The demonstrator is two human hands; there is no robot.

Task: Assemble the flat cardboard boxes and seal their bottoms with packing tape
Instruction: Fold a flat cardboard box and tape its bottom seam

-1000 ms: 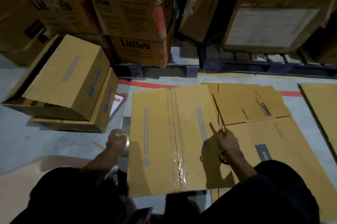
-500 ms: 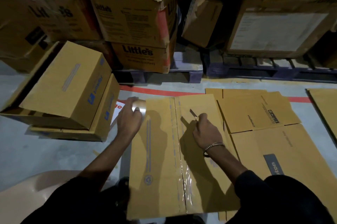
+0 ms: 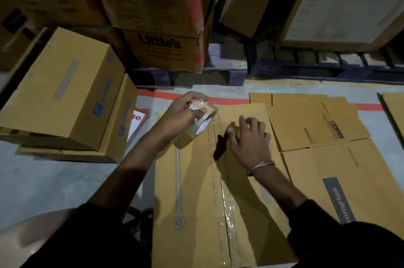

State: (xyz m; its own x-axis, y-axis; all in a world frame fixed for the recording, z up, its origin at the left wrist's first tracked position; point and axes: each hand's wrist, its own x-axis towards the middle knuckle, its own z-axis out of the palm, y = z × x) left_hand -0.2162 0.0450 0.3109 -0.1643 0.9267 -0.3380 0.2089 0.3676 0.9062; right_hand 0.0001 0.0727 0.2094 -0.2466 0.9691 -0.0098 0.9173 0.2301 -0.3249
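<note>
Box (image 3: pixel 196 191): bottom up on the floor (image 3: pixel 54 184), two flaps meeting at a centre seam that runs from near edge to far edge.
Tape strip (image 3: pixel 226 219): clear, glossy, laid along the seam, wrinkled toward the near edge, reaching up to the far end under the hands.
Left hand (image 3: pixel 183 112): closed around the roll, thumb across its side, fingers curled over the top; hovers at the far end of the box, just left of the seam.
Roll (image 3: pixel 202 119): clear packing tape, tilted, printed core facing the camera, low over the left flap near the far edge.
Right hand (image 3: pixel 249 136): flat and spread wide, palm down on the right flap beside the seam, near the far edge; holds nothing visible.
Bracelet (image 3: pixel 260 167): thin metal band on the right wrist.
Sleeves: dark, both forearms bare.
Flat cartons (image 3: pixel 317 123): unassembled, lying on the floor just right of the box, partly under it, printed "Crompton".
Done boxes (image 3: pixel 65 93): two, stacked at the left on the floor, the upper one tilted, blue print on their sides.
Red line (image 3: pixel 229 100): painted on the floor, passing behind the far edge of the box.
Pallets (image 3: pixel 229 71): dark, beyond the line, loaded with worn cartons, one (image 3: pixel 161 51) marked "Little's".
Light: dim, strong hand shadows on the flaps.
</note>
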